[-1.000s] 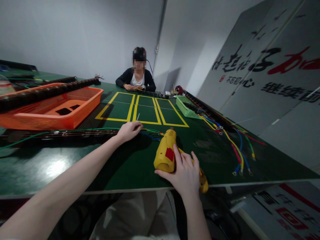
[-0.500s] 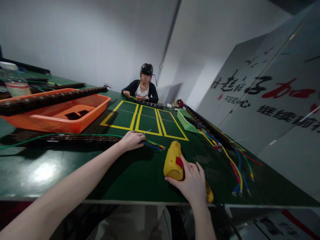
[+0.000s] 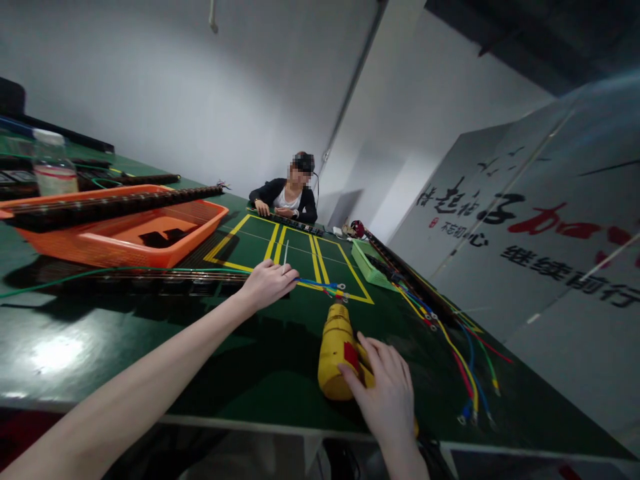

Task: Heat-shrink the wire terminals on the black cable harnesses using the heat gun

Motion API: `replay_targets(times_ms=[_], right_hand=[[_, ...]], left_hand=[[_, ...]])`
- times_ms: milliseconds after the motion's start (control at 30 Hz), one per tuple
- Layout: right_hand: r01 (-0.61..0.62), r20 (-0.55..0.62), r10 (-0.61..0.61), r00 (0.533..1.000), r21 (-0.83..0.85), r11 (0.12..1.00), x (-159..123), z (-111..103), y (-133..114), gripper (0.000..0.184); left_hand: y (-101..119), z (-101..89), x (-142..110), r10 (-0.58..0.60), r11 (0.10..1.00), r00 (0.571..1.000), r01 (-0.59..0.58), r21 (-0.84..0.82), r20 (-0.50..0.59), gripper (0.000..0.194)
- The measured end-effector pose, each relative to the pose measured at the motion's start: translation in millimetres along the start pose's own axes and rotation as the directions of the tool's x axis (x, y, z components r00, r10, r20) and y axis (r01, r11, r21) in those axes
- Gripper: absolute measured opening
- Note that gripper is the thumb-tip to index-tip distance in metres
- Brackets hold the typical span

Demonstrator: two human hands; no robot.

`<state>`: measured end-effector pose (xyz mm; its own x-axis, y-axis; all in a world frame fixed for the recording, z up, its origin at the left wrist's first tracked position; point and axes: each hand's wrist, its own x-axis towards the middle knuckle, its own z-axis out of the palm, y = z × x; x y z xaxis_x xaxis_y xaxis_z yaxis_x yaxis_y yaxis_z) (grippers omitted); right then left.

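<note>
- Yellow plastic gun-shaped tool (image 3: 334, 363), red patch on its side: in the head view it sits in front of the person, held by the right hand (image 3: 387, 387), whose fingers wrap the handle side while the thumb rests on the body.
- Its long axis points away from the person, the narrow nozzle (image 3: 339, 311) just beside the metal ring lugs (image 3: 342, 287) of a thin bundle of blue, red, green and yellow wires (image 3: 320, 284); whether they touch, I cannot tell.
- The bundle runs rightward from the left hand (image 3: 270, 283), roughly across the tool's axis.
- Left hand: knuckles up, forearm stretched out, fingers closed over the wires, a thin pale stick (image 3: 286, 252) jutting from between them.
</note>
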<state>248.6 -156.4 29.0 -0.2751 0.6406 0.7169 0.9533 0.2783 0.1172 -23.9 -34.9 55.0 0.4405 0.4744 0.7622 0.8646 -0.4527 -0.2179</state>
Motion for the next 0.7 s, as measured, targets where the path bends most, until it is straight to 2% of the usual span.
replay_targets(times_ms=[67, 133, 200, 233, 300, 367, 467, 567, 633, 700], right_hand=[[0.032, -0.092, -0.034, 0.995, -0.028, 0.999, 18.8, -10.6, -17.2, 0.062], [0.154, -0.074, -0.158, 0.985, -0.050, 0.987, 42.9, -16.7, -36.5, 0.062], [0.211, 0.058, -0.209, 0.976, -0.040, 0.977, 68.6, -16.3, -52.7, 0.069], [0.233, 0.163, -0.228, 0.960, -0.014, 0.972, 80.9, -13.8, -58.1, 0.075], [0.262, 0.272, -0.256, 0.927, 0.017, 0.965, 101.7, -5.8, -62.7, 0.083], [0.272, 0.354, -0.266, 0.897, 0.033, 0.962, 115.7, 3.7, -60.5, 0.080], [0.299, 0.449, -0.286, 0.847, 0.043, 0.953, 122.2, 14.1, -51.8, 0.058], [0.381, 0.482, -0.361, 0.798, 0.061, 0.923, 116.8, 15.4, -42.5, 0.044], [0.444, 0.471, -0.420, 0.776, 0.065, 0.894, 112.6, 11.1, -35.3, 0.049], [0.510, 0.444, -0.479, 0.757, 0.056, 0.858, 111.9, 3.2, -25.8, 0.060]], left_hand=[[4.3, -3.8, 1.9, 0.025, 1.000, 1.000, -0.026, -0.008, -0.014, 0.028], [10.1, -8.3, 3.6, 0.064, 0.997, 0.997, -0.065, -0.040, -0.034, 0.028], [17.1, -12.7, 4.8, 0.101, 0.991, 0.992, -0.107, -0.085, -0.071, 0.028], [20.8, -14.4, 5.0, 0.112, 0.986, 0.989, -0.122, -0.110, -0.094, 0.026], [27.5, -16.5, 4.7, 0.112, 0.976, 0.985, -0.134, -0.174, -0.132, 0.022], [32.6, -16.8, 3.9, 0.090, 0.961, 0.986, -0.122, -0.249, -0.139, 0.019], [36.8, -18.0, 3.6, 0.060, 0.937, 0.987, -0.106, -0.331, -0.147, 0.019], [39.8, -25.8, 5.0, 0.019, 0.919, 0.970, -0.112, -0.377, -0.243, 0.024], [43.4, -33.9, 5.2, -0.002, 0.906, 0.935, -0.149, -0.397, -0.355, 0.031], [50.2, -40.6, 2.6, 0.047, 0.890, 0.871, -0.259, -0.376, -0.489, 0.037]])
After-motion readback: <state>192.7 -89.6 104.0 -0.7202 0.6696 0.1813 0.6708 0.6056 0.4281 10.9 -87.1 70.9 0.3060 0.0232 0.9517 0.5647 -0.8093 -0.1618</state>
